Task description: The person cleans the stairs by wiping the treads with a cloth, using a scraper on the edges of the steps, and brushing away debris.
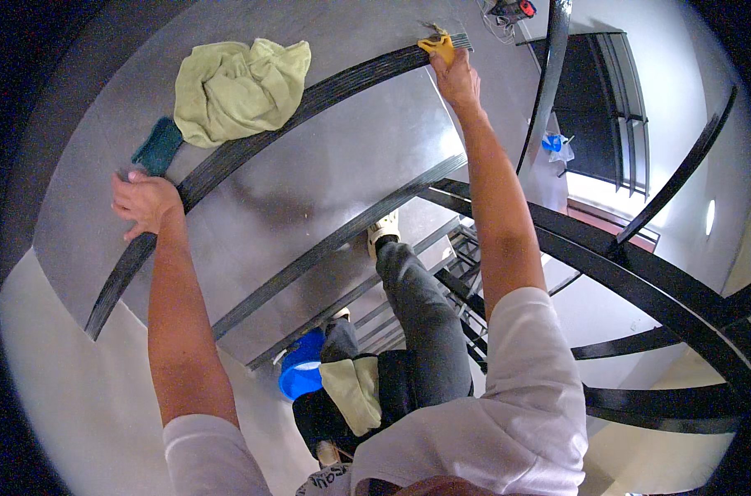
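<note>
My left hand (148, 202) leans on the dark ribbed nosing strip (326, 93) of a stair step, its fingers spread and holding nothing. Just beyond those fingers lies a dark green scouring pad (157, 147). A crumpled pale green towel (239, 93) rests on the grey step beside the strip, between my two hands. My right arm reaches far forward, and the right hand (458, 81) is closed on a yellow cloth (438, 50), pressed at the strip's far right end. Part of the cloth is hidden by the fingers.
Black curved railing bars (640, 281) run along my right. Lower steps with similar strips (334, 240) descend beneath me, where my feet stand. A blue bucket (301, 372) is at the lower left; another pale cloth (352, 395) hangs at my waist. A red-and-black tool (514, 10) lies at the top.
</note>
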{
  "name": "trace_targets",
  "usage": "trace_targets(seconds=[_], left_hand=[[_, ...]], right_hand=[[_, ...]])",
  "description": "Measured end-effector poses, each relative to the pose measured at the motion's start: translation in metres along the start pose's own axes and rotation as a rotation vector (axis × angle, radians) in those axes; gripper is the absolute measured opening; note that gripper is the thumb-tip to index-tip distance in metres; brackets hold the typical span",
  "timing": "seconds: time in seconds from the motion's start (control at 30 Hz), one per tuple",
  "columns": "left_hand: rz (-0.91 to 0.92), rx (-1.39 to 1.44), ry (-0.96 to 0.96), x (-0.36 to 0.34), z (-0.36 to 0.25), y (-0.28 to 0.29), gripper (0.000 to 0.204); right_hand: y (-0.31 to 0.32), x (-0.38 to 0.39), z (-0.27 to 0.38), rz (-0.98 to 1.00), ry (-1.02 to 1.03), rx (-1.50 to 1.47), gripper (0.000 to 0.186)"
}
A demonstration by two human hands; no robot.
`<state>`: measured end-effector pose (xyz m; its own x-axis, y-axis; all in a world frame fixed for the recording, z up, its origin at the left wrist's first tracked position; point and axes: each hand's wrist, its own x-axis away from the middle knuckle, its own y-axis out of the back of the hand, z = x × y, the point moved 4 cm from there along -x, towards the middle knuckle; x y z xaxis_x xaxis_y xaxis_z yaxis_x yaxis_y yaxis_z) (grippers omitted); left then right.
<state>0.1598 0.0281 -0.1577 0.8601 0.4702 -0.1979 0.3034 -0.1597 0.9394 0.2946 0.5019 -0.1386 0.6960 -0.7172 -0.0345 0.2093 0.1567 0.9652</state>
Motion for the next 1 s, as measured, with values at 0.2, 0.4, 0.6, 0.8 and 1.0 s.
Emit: trace_targets(seconds=[0.2,0.4,0.6,0.8,1.0], left_hand=[[0.045,-0.030,0.020,-0.001,0.002,0.001,0.038],[0.056,-0.019,0.036,0.001,-0.001,0.005,0.039],[0.069,-0.037,0.018,-0.003,0.003,-0.001,0.039],[0.079,-0.023,-0.017,0.000,0.000,0.004,0.039],[0.050,-0.068,-0.006,0.001,0.006,0.002,0.038]], right_hand=[[0.005,0.024,0.000,0.015,-0.122,-0.151,0.054],[0.003,0.014,-0.005,0.003,-0.117,-0.127,0.053],[0.000,0.005,0.001,0.051,-0.158,-0.092,0.055],[-0.002,0.001,0.007,0.036,-0.244,-0.110,0.057],[0.014,-0.015,0.010,0.101,-0.086,0.134,0.061]])
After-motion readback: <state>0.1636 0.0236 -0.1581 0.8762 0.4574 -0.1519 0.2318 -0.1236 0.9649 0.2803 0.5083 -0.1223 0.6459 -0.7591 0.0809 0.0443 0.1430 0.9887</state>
